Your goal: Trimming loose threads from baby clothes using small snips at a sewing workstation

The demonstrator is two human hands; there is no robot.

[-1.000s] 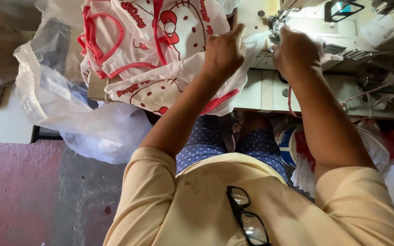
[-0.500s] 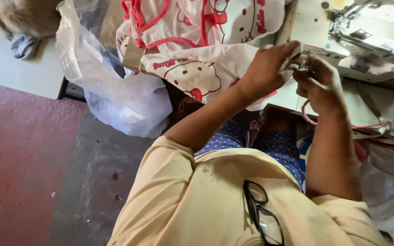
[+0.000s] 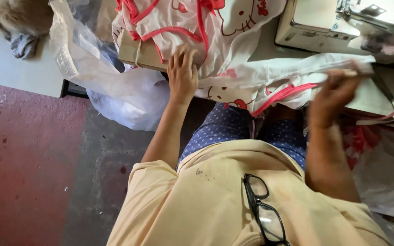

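- Left hand (image 3: 183, 76) laid flat, fingers spread and open, palm down on the white cartoon-print fabric with pink trim (image 3: 233, 68), gripping nothing.
- Just beyond the left fingertips, edge of a brown cardboard box (image 3: 138, 53), draped by the same fabric piled over its top.
- Right hand (image 3: 331, 95) blurred, fingers curled closed around a stretched fold of that white fabric, pulling it out flat to the right, well apart from the left hand.
- Between the two hands, fabric hanging in a sagging span, a loop of pink binding (image 3: 281, 94) dangling just left of the right hand.
- Beyond the right hand, cream sewing machine (image 3: 324, 25) on the worktable (image 3: 365, 93), the fabric's far end running toward it.
- Left of the left hand, crumpled clear plastic bag (image 3: 110, 91) slumped down to the floor.
- Below both hands, lap in blue dotted cloth (image 3: 233, 130), then a pale yellow shirt (image 3: 206, 205) with black-framed glasses (image 3: 263, 212) hooked at the collar.
- Far left of the left hand, a tan furry heap (image 3: 14, 16) on a white surface; kind not clear.
- Under the right forearm, red and white cloth in another plastic bag (image 3: 384, 168).
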